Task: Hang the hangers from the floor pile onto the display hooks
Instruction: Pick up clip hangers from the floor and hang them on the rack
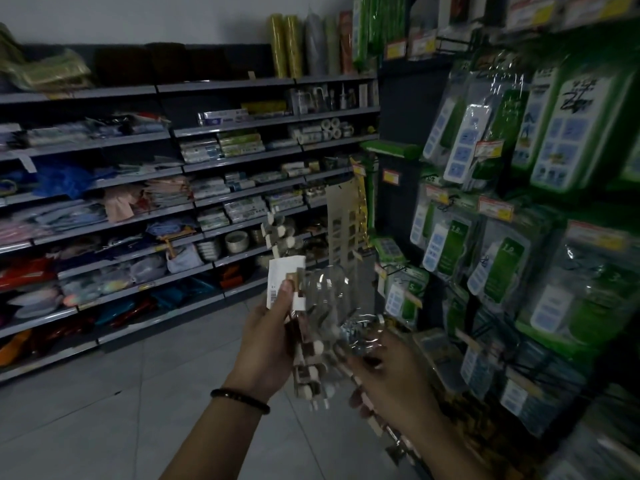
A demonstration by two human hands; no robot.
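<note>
A bundle of carded hanger packs [320, 323], clear plastic over brown card with small white round pieces showing through, is held up in both hands just below the centre of the frame in a dimly lit shop aisle. The left hand [266, 344], at the bundle's 8 o'clock, grips its near edge, the thumb pressed on a white barcode label [282, 277] at the top of the front pack; a dark beaded bracelet [239, 400] circles that wrist. The right hand [389, 386], at the bundle's 4 o'clock, has its fingers curled round the lower edge of the packs, though motion blur softens the detail. More brown card rises at 12 o'clock from the bundle; whether it belongs to the bundle cannot be told. At 3 o'clock stands a dark display rack [403, 109] hung with power strips in green packaging [561, 133] and orange-and-yellow price tags [495, 208]. From 9 to 11 o'clock run grey shelves [239, 124] stacked with packaged goods, upright rolls [287, 46] standing on top. Grey floor tiles [104, 410] fill 7 o'clock.
</note>
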